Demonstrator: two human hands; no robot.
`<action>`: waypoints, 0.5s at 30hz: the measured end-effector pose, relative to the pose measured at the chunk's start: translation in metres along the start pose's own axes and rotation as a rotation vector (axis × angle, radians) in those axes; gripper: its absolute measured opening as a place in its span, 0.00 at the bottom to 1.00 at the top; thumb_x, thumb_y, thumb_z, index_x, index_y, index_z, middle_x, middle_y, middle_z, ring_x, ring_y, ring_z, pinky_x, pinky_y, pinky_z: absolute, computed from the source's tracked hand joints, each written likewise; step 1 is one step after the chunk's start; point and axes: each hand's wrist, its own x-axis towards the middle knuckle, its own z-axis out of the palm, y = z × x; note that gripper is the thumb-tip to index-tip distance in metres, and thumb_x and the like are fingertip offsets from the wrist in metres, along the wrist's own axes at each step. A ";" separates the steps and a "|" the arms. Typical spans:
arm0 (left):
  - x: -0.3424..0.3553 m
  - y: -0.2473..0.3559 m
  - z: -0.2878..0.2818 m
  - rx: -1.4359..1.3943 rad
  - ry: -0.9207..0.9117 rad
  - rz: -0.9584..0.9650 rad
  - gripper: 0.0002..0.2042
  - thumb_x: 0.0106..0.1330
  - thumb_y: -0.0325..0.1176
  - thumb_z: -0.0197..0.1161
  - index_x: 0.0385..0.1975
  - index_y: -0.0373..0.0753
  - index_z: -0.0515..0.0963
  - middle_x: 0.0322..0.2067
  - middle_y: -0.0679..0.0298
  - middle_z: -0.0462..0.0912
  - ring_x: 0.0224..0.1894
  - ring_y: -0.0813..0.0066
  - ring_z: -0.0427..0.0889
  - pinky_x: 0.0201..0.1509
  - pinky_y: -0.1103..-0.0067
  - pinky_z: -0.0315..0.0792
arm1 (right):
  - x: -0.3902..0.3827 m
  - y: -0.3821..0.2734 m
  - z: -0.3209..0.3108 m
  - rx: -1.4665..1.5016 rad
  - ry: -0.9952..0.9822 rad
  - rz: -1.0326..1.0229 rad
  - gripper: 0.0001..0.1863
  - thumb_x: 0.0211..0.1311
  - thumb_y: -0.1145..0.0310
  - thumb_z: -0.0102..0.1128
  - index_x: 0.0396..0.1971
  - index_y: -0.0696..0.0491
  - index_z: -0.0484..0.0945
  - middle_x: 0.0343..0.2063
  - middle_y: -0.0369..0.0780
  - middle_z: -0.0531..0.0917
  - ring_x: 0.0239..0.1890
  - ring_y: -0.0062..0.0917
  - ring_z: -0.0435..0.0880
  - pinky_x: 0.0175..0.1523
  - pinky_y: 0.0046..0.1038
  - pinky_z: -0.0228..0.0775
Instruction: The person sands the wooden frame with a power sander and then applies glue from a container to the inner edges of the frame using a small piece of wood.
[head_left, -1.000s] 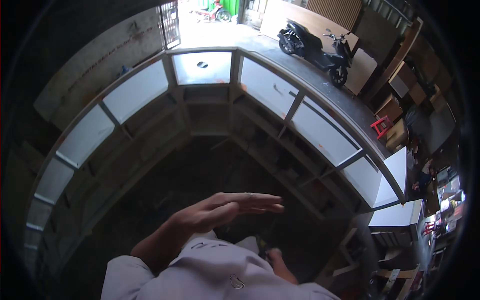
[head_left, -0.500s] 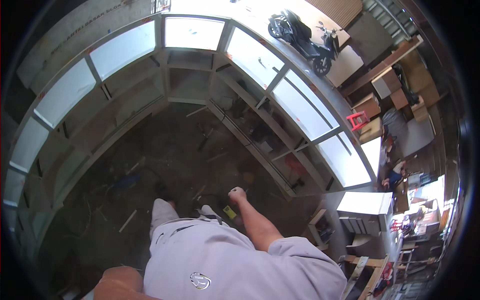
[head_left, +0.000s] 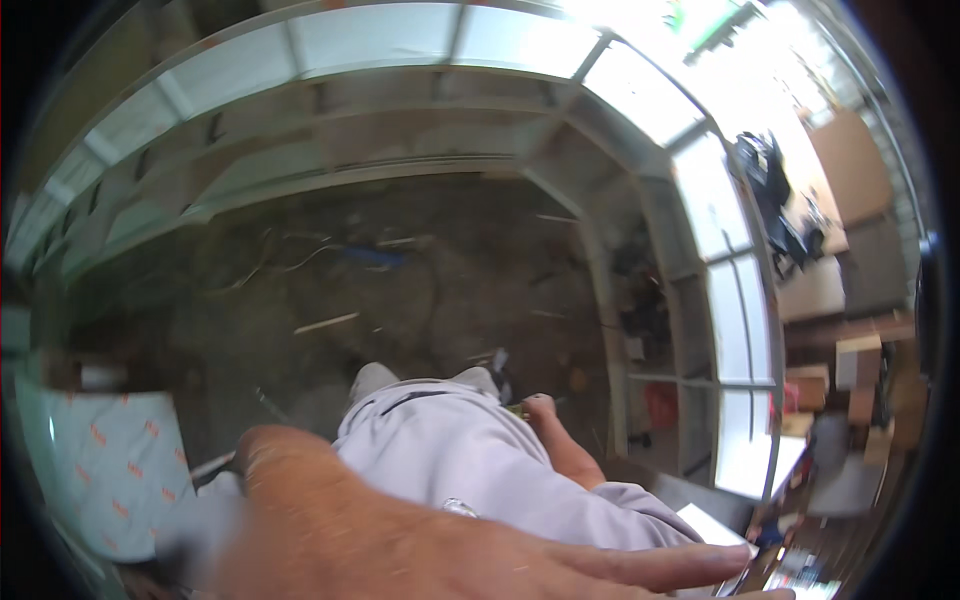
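Note:
My left hand (head_left: 430, 540) fills the lower foreground, close to the camera, fingers stretched toward the right above my light grey shirt (head_left: 440, 430). My right hand (head_left: 540, 412) is low by my right hip, fingers curled; a small yellow-green thing shows beside it, and whether it is gripped is hidden. A panel covered in pale film with orange marks (head_left: 110, 470) lies at the lower left. Around me curves a long counter frame with shelves and white top panels (head_left: 370, 35). Much of the view is smeared by motion.
The dark floor (head_left: 400, 300) holds scattered strips, cords and a blue item (head_left: 368, 255). A black scooter (head_left: 770, 180) stands beyond the counter on the right, with boards (head_left: 848, 160), boxes and furniture pieces. Bright daylight comes from the upper right.
The view has swung left and down, shifting counter and scooter rightward in the picture. My left hand has come up into the close foreground; my right hand stays low at my side.

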 end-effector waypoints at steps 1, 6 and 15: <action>-0.013 0.012 0.003 0.016 0.043 -0.038 0.47 0.72 0.71 0.26 0.66 0.32 0.71 0.60 0.37 0.74 0.70 0.41 0.61 0.69 0.57 0.46 | -0.023 -0.025 0.019 -0.005 -0.037 0.019 0.10 0.60 0.71 0.62 0.41 0.56 0.81 0.31 0.42 0.82 0.25 0.29 0.81 0.25 0.34 0.78; -0.065 0.087 0.024 0.054 0.151 -0.164 0.49 0.71 0.72 0.23 0.66 0.31 0.71 0.60 0.44 0.76 0.69 0.49 0.65 0.67 0.62 0.59 | -0.048 -0.095 0.093 0.044 -0.137 -0.102 0.05 0.59 0.75 0.60 0.36 0.55 0.79 0.26 0.42 0.80 0.19 0.30 0.79 0.20 0.34 0.73; -0.212 0.127 0.036 0.348 0.716 -0.460 0.38 0.73 0.63 0.37 0.59 0.33 0.76 0.59 0.49 0.79 0.65 0.56 0.74 0.64 0.68 0.73 | -0.041 -0.189 0.232 -0.684 -0.315 -0.639 0.13 0.60 0.67 0.63 0.43 0.55 0.79 0.31 0.42 0.85 0.28 0.34 0.85 0.40 0.40 0.82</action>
